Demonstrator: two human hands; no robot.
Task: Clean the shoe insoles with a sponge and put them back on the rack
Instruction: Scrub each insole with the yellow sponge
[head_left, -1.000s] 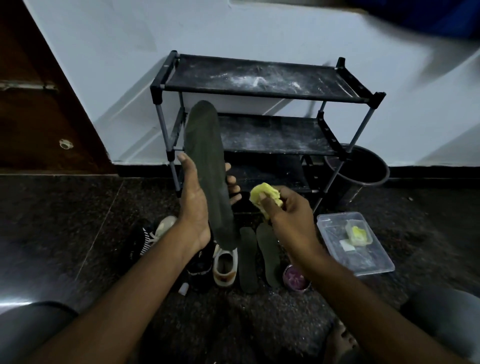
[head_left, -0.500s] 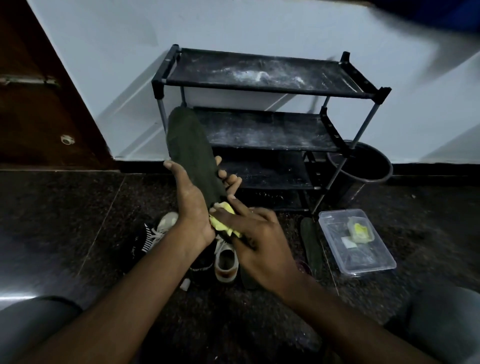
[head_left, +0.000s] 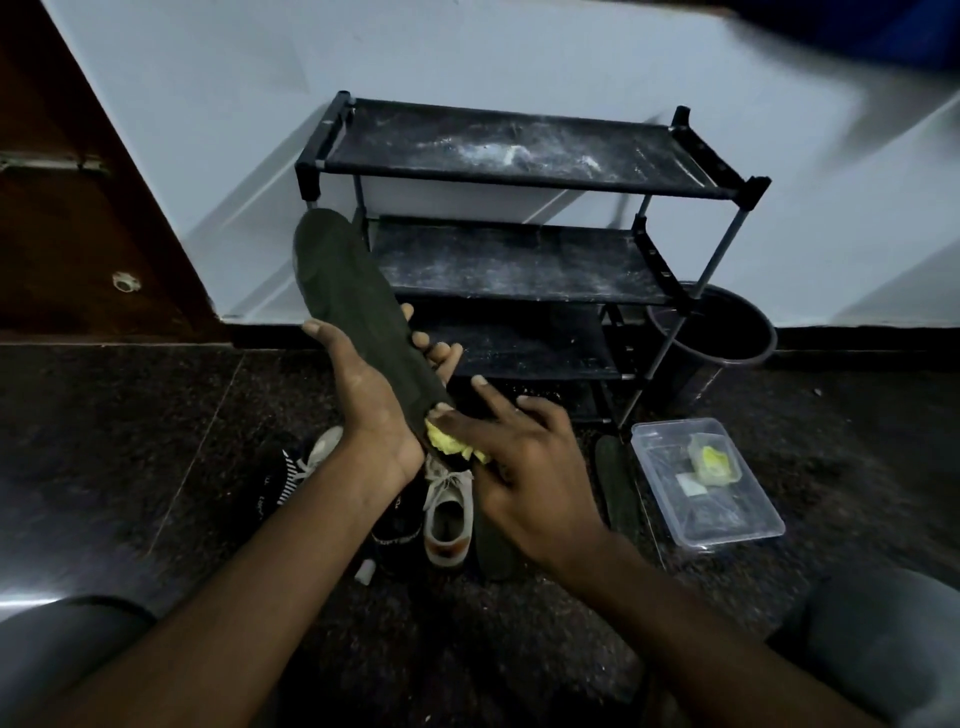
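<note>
Dark green insole (head_left: 358, 322) is tilting up and leftward in the left hand (head_left: 374, 410), whose fingers are curling round its middle, in front of the rack's (head_left: 519, 171) left post. The right hand (head_left: 524, 467) is gripping the yellow sponge (head_left: 449, 442) and pressing it against the insole's lower end. A second insole (head_left: 615, 483) is lying on the floor (head_left: 156, 467) beside a clear box (head_left: 748, 525).

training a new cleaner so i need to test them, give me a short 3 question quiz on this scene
1. True or false: the left hand grips the dark insole.
2. The right hand holds the yellow sponge against the insole's: A) upper tip, B) lower end, C) middle.
3. What surface does the white sneaker stand on?
Key: 1 true; 2 B; 3 the floor.
</note>
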